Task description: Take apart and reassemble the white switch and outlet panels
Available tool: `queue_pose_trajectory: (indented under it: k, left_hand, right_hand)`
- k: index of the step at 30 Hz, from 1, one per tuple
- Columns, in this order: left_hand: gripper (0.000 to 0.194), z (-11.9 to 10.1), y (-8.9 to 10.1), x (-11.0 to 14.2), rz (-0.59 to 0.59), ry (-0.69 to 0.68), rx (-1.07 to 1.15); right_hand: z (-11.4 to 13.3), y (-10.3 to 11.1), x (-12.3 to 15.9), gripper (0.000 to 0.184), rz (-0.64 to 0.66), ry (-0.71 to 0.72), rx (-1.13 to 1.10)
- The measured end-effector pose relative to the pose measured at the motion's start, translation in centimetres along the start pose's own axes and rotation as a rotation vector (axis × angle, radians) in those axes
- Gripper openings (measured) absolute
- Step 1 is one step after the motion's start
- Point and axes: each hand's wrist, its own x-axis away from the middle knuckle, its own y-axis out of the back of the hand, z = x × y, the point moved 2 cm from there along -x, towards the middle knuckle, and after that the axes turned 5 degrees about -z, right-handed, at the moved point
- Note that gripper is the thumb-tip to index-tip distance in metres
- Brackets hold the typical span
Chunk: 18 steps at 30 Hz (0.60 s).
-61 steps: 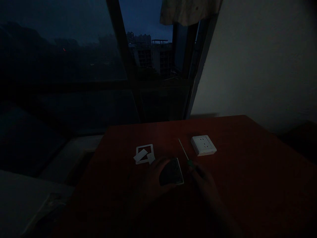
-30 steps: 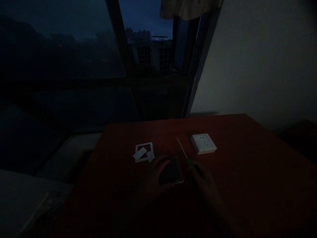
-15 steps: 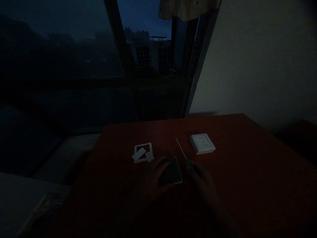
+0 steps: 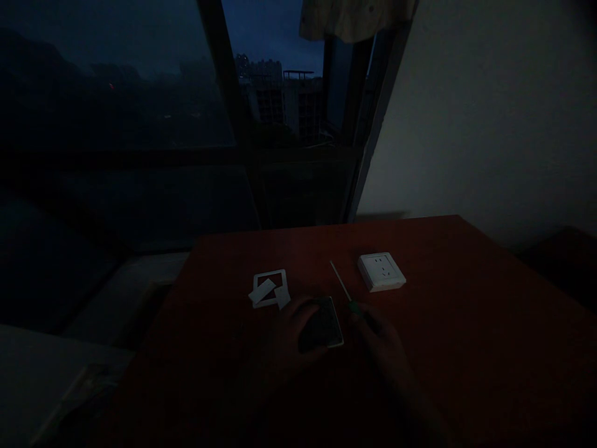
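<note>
The scene is very dark. My left hand (image 4: 291,333) is curled round a square dark socket module (image 4: 324,323) with a pale rim, held just above the red-brown table (image 4: 466,330). My right hand (image 4: 380,336) grips the green handle of a screwdriver (image 4: 344,289), whose thin metal shaft points up and away to the left. A whole white wall socket (image 4: 381,271) lies just beyond my right hand. A white square frame (image 4: 269,287) with two small white plates on it lies beyond my left hand.
A large dark window (image 4: 140,112) with a slanted frame and distant buildings fills the back. A pale wall (image 4: 489,112) stands at the right. A pale ledge or cushion (image 4: 135,286) runs to the left of the table. Cloth hangs at the top (image 4: 354,18).
Both hands keep their hold and hardly move. The view has shifted slightly, so everything sits a little lower left than two seconds ago.
</note>
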Motion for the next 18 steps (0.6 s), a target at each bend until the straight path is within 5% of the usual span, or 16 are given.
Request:
queue_pose_trajectory:
  k: [18]
  left_hand:
    - [0.082, 0.3, 2.3, 0.4, 0.060, 0.066, 0.050]
  right_hand:
    - [1.0, 0.0, -0.2, 0.031, -0.018, 0.002, 0.113]
